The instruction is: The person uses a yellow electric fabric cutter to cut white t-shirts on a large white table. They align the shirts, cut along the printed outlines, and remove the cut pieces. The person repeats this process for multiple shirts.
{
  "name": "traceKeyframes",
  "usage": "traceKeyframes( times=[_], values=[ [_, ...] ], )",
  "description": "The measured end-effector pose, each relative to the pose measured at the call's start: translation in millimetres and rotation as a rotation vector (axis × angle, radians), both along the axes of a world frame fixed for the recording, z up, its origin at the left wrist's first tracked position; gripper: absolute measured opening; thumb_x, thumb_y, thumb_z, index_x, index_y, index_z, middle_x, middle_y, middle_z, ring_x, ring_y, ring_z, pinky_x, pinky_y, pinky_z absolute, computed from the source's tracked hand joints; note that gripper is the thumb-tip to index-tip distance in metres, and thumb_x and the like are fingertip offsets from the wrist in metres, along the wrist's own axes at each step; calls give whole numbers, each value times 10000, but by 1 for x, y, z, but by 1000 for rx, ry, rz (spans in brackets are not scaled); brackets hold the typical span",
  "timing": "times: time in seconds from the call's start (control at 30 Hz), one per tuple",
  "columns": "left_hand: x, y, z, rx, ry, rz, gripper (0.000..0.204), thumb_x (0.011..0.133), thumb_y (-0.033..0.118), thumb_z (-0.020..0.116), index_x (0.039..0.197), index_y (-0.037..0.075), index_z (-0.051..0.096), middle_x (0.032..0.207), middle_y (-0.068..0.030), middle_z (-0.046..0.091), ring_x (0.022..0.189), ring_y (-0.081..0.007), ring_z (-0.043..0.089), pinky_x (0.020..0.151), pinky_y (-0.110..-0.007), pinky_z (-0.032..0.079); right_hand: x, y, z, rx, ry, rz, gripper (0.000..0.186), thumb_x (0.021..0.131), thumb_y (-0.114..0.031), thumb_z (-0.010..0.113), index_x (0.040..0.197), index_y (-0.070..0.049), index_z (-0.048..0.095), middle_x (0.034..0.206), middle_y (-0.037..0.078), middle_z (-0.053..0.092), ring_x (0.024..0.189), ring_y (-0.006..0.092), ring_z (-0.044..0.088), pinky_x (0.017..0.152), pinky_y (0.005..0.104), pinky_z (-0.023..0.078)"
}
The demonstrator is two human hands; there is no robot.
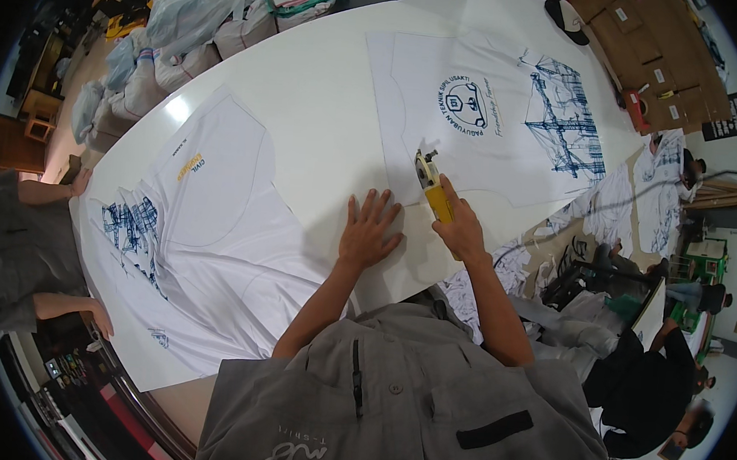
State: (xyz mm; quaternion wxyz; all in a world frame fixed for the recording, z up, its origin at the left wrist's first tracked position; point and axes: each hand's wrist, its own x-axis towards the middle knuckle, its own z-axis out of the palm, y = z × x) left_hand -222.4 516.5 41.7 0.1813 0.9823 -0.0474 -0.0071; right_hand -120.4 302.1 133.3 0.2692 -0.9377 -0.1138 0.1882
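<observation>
My right hand is wrapped around the yellow handle of a corded electric fabric cutter. The cutter's metal head points away from me, over the near edge of a white printed fabric panel. This panel has a round dark emblem, a blue line drawing and a faint curved outline. Flat on the white table, my left hand has its fingers spread, just short of the panel's near left corner. A second white printed panel lies wrinkled to the left, also marked with a curved outline.
At the left end, a co-worker's hands rest at the table edge. Stuffed sacks stand beyond the far side. A cap and a cardboard piece sit at the far right. A dark cable runs rightward; people sit amid fabric there.
</observation>
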Motion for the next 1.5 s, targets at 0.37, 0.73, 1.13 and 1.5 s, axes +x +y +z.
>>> traceKeyframes(
  times=[0.37, 0.73, 1.13, 1.5],
  values=[
    [-1, 1, -10, -70, -24, -4, 707, 997, 553, 627, 1614, 242, 474, 1759, -81, 292, 1643, -336, 198, 1300, -691, 119, 72, 60, -11, 13, -52, 34, 1059, 803, -182, 741, 1705, -404, 234, 1104, 264, 677, 1068, 476, 687, 956, 546, 550],
    [22, 72, -9, -39, -168, 44, 482, 959, 492, 716, 1319, 172, 731, 1716, -11, 390, 1641, -298, 214, 1278, -722, 104, 27, 84, -8, 17, 40, -155, 1115, 799, -100, 747, 1731, -339, 185, 1134, 318, 661, 1085, 507, 672, 980, 535, 542],
    [32, 127, -6, -195, -129, -31, 355, 964, 423, 727, 1239, 200, 748, 1621, -77, 478, 1589, -330, 310, 1289, -637, 198, -8, 146, -18, 43, -12, -420, 1062, 863, -158, 690, 1741, -306, 111, 1144, 292, 604, 1027, 497, 673, 955, 554, 543],
    [32, 132, -3, -276, -156, -36, 355, 945, 430, 742, 1196, 181, 772, 1601, -92, 501, 1561, -321, 363, 1286, -604, 229, 14, 159, -26, 55, -32, -475, 1072, 853, -153, 703, 1738, -288, 113, 1183, 300, 612, 1081, 499, 671, 990, 566, 534]
  ],
)
